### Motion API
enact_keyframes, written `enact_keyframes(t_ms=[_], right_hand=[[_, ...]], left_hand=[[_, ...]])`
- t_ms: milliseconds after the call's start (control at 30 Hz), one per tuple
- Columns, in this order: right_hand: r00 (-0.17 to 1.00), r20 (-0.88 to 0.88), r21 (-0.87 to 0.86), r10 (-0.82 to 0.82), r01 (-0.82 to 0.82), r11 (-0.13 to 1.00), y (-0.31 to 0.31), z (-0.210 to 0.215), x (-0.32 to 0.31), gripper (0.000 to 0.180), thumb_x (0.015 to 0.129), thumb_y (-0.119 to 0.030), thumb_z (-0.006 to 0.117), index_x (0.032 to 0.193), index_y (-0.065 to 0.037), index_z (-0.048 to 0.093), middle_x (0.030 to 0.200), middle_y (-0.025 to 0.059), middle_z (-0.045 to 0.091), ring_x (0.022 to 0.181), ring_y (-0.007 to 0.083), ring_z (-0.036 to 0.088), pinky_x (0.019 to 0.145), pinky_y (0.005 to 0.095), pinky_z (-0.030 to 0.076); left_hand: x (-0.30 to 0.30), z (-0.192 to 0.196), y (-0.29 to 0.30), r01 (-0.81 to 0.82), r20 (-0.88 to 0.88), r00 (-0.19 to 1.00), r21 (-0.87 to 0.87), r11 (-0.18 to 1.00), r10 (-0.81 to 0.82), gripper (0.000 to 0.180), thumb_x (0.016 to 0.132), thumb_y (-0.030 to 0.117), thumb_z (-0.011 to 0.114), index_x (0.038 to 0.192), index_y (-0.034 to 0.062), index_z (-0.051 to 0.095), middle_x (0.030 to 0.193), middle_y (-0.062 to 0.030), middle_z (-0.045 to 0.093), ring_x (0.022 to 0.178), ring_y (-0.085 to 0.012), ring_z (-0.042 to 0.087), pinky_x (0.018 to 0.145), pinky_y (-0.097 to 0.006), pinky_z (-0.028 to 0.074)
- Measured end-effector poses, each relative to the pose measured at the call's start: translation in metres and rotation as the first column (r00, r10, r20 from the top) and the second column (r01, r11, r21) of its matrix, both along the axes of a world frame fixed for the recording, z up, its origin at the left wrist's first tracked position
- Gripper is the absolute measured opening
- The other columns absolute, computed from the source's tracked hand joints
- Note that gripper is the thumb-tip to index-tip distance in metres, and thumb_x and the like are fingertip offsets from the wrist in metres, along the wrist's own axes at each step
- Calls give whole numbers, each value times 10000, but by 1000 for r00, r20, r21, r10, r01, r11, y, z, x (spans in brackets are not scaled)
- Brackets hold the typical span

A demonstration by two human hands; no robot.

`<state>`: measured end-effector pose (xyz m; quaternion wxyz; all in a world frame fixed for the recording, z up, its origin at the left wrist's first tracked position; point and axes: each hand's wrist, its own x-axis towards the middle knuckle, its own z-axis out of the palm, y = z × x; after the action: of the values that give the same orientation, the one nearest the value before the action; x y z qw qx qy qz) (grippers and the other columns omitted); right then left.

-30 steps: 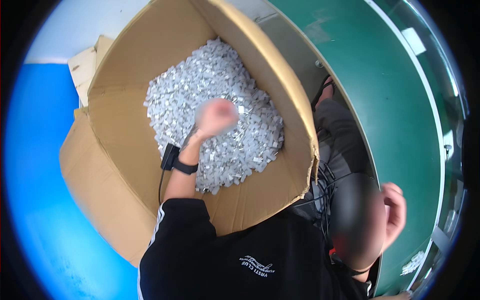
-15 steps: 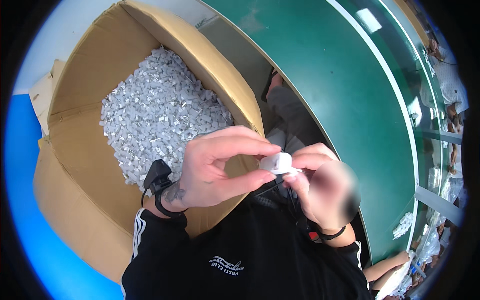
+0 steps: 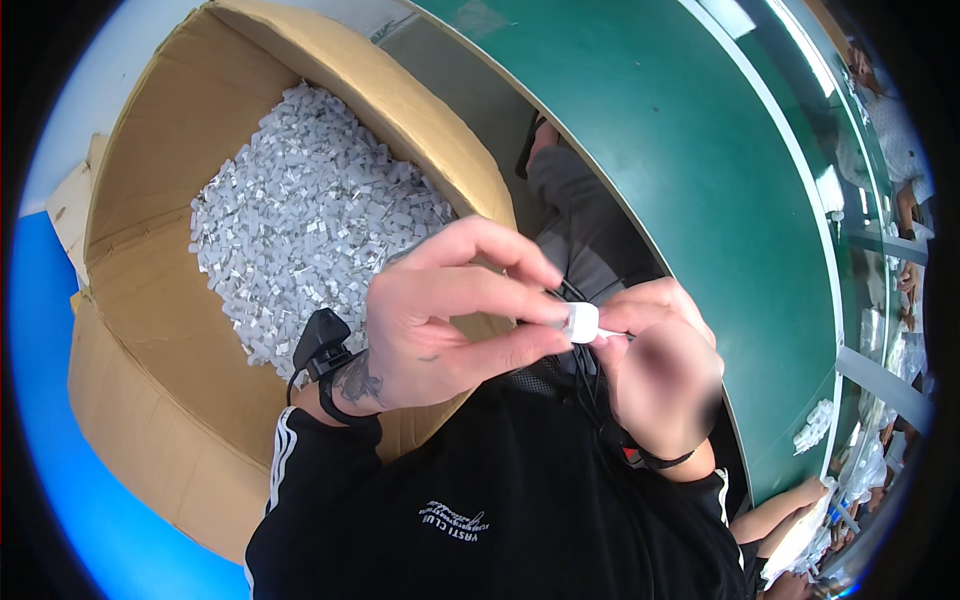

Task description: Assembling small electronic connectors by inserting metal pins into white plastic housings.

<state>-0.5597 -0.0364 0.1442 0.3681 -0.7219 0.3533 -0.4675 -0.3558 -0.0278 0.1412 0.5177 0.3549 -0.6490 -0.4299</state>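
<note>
Between my two hands, in front of my chest, is a small white plastic piece (image 3: 583, 323) with a rounded block shape. My left hand (image 3: 450, 320) pinches its left side between thumb and index finger; the other fingers are raised. On the other side my right hand (image 3: 655, 350) closes thumb and finger on a thin white part projecting from the piece. A blurred patch covers much of that hand. Left of my hands, a large open cardboard box (image 3: 150, 240) holds a heap of small white pieces (image 3: 310, 200), some showing shiny metal.
A green table (image 3: 690, 180) curves along the right, with a white cluster of parts (image 3: 814, 428) near its white edge strip. Other people's arms (image 3: 780, 515) and clear plastic bags (image 3: 858, 485) are at far right. Thin black cables (image 3: 583, 375) hang behind my hands.
The white piece has shifted slightly right and turned, and my left fingers have moved along with it. My right hand keeps its pinch. The view has shifted a little.
</note>
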Motion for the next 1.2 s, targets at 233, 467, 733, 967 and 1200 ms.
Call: enact_keyframes(t_ms=[233,467,733,967,1200], right_hand=[[995,96,99,8,-18,995,8,-14,1,153,719,89,708,859,46,664,791,120,635,675,167,607,582,248,478],[996,89,85,-28,21,996,9,-18,-2,144,731,81,703,863,51,655,804,130,629,670,161,593,572,244,463],[933,357,271,-46,-57,961,21,-31,-9,138,797,9,698,913,36,628,868,138,628,708,142,587,619,234,464],[858,510,340,-58,-139,930,25,-39,-10,139,815,-61,701,891,13,611,827,123,612,697,152,581,625,242,456],[845,530,387,-70,-168,906,25,-39,-8,165,812,-97,704,864,3,583,803,91,567,702,140,518,636,251,422]], left_hand=[[-12,8,5,19,-156,987,289,957,27,119,727,-58,687,831,-16,648,875,-107,591,721,-146,576,645,-245,460],[-9,-1,5,-29,138,989,-151,988,50,170,729,-47,679,890,-33,626,865,-105,580,741,-135,565,633,-224,447],[-26,2,11,41,-252,967,246,968,23,435,689,5,794,1075,-61,605,1016,-159,582,824,-145,593,623,-224,477],[-31,-1,14,-83,-49,995,-9,997,82,350,621,-8,826,943,-47,694,837,-121,639,676,-149,623,570,-225,476],[-42,-6,13,-149,-62,987,-50,988,146,331,597,9,842,901,-16,714,809,-92,639,654,-144,618,554,-225,471]])
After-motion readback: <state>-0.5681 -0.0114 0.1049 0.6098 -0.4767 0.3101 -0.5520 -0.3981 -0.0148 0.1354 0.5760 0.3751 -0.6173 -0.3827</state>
